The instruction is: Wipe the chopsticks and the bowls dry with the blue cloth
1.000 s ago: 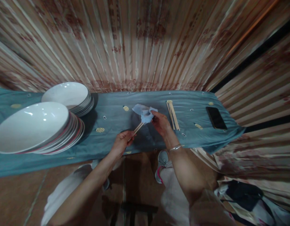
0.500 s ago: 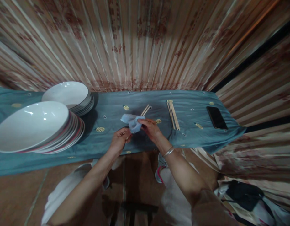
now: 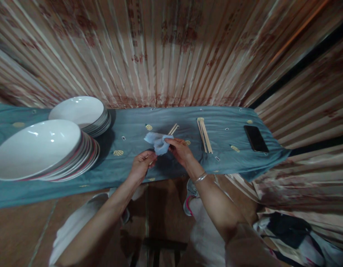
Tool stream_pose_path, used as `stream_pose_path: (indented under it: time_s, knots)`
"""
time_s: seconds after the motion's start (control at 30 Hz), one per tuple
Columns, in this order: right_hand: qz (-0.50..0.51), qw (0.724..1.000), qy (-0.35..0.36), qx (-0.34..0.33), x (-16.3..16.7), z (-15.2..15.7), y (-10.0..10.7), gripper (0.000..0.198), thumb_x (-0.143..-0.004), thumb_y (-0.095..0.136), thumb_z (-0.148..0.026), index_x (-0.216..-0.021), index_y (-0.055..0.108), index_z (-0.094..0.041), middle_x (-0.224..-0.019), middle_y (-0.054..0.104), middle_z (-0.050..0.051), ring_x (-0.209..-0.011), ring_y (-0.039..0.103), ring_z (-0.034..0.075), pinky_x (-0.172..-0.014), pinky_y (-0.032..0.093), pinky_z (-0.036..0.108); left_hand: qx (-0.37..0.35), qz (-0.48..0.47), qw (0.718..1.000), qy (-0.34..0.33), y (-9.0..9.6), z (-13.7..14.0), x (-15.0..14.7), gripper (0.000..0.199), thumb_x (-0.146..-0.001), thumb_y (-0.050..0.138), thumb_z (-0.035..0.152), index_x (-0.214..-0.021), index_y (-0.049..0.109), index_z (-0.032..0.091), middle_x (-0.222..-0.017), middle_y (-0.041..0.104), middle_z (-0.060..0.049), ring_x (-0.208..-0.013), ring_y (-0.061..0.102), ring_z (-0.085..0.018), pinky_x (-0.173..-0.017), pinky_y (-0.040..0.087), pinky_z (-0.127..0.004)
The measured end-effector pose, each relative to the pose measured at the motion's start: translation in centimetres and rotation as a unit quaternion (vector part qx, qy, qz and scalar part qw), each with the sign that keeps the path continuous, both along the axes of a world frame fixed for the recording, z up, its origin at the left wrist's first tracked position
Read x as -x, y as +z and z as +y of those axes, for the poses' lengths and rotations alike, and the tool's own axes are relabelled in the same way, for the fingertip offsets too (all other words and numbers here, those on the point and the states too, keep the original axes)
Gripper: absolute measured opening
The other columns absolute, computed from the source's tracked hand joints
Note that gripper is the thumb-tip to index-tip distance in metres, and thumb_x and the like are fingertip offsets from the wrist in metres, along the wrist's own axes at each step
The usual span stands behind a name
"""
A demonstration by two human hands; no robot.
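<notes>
While our left hand pinched 2 chopsticks above the teal tablecloth and our right hand gripped a blue cloth on them, we looked partway through wiping, unable to tell whether the loose chopsticks lying rightward were done.

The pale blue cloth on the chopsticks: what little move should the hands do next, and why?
I'd probably have the right hand slide the pale blue cloth gently up toward the far ends of the chopsticks. Those ends stick out past the cloth, the right hand is pinching the cloth, and the left hand grips the chopsticks lower down.
</notes>
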State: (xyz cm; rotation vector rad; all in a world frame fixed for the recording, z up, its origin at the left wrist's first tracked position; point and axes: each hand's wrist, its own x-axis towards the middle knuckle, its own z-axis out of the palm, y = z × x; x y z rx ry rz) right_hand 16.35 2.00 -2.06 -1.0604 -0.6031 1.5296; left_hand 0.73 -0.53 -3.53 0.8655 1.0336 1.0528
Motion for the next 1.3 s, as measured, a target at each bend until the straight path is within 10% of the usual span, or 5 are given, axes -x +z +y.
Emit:
stream_pose_path:
  time_s: [0.5,1.3]
  knots:
    - [0.034,0.995,-0.094,-0.017,-3.8,1.6,0.1,0.016,-0.057,0.081,-0.026,-0.067,0.07,-0.019,-0.064,0.069,-0.005,-0.057,0.057,0.009,-0.049,0.039,0.021,0.04,0.016,0.999,-0.033,-0.4,-0.4,-0.4,0.033,-0.055,0.078,0.045,-0.06,0.069,0.014,-0.05,0.055,0.002,-0.037,0.032,-0.003,-0.039,0.014,-0.022]
    - [0.01,0.999,0.044,0.013,1.1,-1.0,-0.1,0.022,-0.048,0.086,-0.032,-0.063,0.075,-0.019,-0.064,0.072,-0.001,-0.062,0.062,0.012,-0.068,0.05,0.027,-0.003,-0.003,1.0,-0.011,0.1,0.1,0.3,0.028,-0.057,0.079,0.035,-0.054,0.06,0.015,-0.045,0.049,0.005,-0.039,0.031,-0.003,-0.042,0.019,-0.02]
